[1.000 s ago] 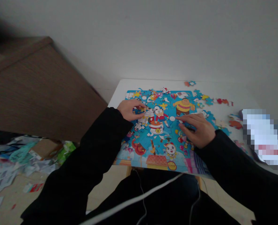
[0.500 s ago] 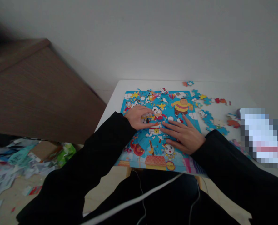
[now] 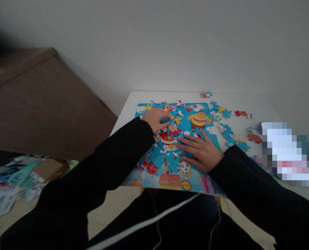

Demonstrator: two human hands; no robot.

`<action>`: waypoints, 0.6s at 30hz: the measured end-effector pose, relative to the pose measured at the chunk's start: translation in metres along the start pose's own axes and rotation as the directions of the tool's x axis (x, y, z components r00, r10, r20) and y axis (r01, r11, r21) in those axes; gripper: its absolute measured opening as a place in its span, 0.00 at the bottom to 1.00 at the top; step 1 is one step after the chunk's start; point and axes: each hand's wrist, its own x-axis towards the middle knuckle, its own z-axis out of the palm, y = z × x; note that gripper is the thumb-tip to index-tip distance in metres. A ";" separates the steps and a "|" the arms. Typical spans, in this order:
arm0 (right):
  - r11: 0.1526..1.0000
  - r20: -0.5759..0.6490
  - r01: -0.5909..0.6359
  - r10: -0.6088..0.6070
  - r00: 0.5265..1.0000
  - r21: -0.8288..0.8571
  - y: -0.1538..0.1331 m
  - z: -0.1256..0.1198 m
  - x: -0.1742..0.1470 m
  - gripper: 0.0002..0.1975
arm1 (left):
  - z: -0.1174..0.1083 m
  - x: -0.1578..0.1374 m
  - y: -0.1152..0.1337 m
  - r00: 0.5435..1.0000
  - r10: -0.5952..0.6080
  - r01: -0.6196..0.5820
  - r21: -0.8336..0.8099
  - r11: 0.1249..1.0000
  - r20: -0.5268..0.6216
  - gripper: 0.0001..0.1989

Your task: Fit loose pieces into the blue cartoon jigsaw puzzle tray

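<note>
A jigsaw puzzle (image 3: pixel 159 177) with cartoon figures on a blue ground lies in front of me, largely joined. My left hand (image 3: pixel 156 119) is over its upper left part, fingers bent and thumb apart from the index finger. I see no piece between them, though the palm side is hidden. Flat on the middle right of the puzzle rests my right hand (image 3: pixel 202 152), its fingers spread. Just above the fingertips shows a figure in a yellow striped shirt (image 3: pixel 199 119). A loose red and white piece (image 3: pixel 180 103) sits at the puzzle's top edge.
Loose puzzle pieces (image 3: pixel 224 133) lie right of the puzzle on the white table (image 3: pixel 130 104). A device with a blurred screen (image 3: pixel 287 152) stands at the right. A brown cabinet (image 3: pixel 40 104) is at the left, and a white cable (image 3: pixel 144 222) crosses above my lap.
My left hand has moved up and slightly left, uncovering the red-collared figure in the puzzle's middle. My right hand stays spread on the puzzle. The view has shifted slightly.
</note>
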 end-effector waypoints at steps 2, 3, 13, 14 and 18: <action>1.000 -0.004 -0.004 0.004 1.000 0.001 0.000 0.001 0.000 0.20 | 0.005 0.007 -0.003 0.999 -0.006 0.005 0.023 1.000 0.034 0.10; 1.000 -0.006 -0.006 0.006 1.000 0.002 -0.001 0.001 0.000 0.19 | 0.007 0.009 -0.004 0.999 -0.002 0.002 0.019 1.000 0.037 0.10; 1.000 -0.004 -0.014 0.014 1.000 0.009 -0.001 0.000 0.000 0.19 | 0.015 0.005 -0.008 0.998 0.070 -0.070 0.019 0.997 0.002 0.10; 1.000 -0.002 -0.016 0.016 1.000 0.011 -0.001 0.000 0.000 0.19 | 0.015 0.005 -0.008 0.997 0.075 -0.075 0.018 0.997 0.000 0.10; 0.999 -0.002 -0.026 0.026 1.000 0.019 -0.002 0.000 0.000 0.19 | 0.015 0.003 -0.004 0.997 0.076 -0.076 0.017 0.997 0.014 0.13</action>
